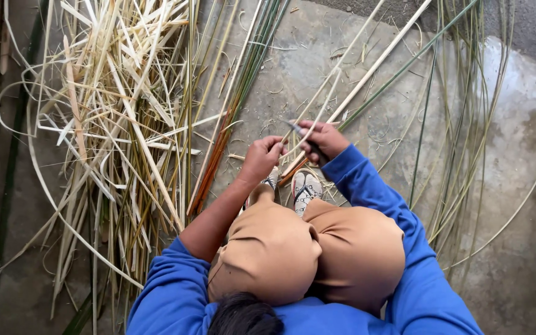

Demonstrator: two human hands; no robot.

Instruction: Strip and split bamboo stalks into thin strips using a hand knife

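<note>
I squat on a concrete floor with both hands in front of my knees. My right hand [322, 140] is closed around a knife [298, 131] whose blade points toward my left hand. My left hand [262, 155] pinches the near end of a thin pale bamboo strip [336, 69], and the strip runs away to the upper right. The blade tip meets the strip just between the two hands. Several more pale and green strips [398, 68] lie along the same line under my hands.
A big loose heap of split bamboo strips and shavings [119, 124] covers the floor on the left. A bundle of green and reddish strips [231, 118] lies beside it. Thin green strips [466, 124] fan out on the right. My sandalled feet [305, 189] are below the hands.
</note>
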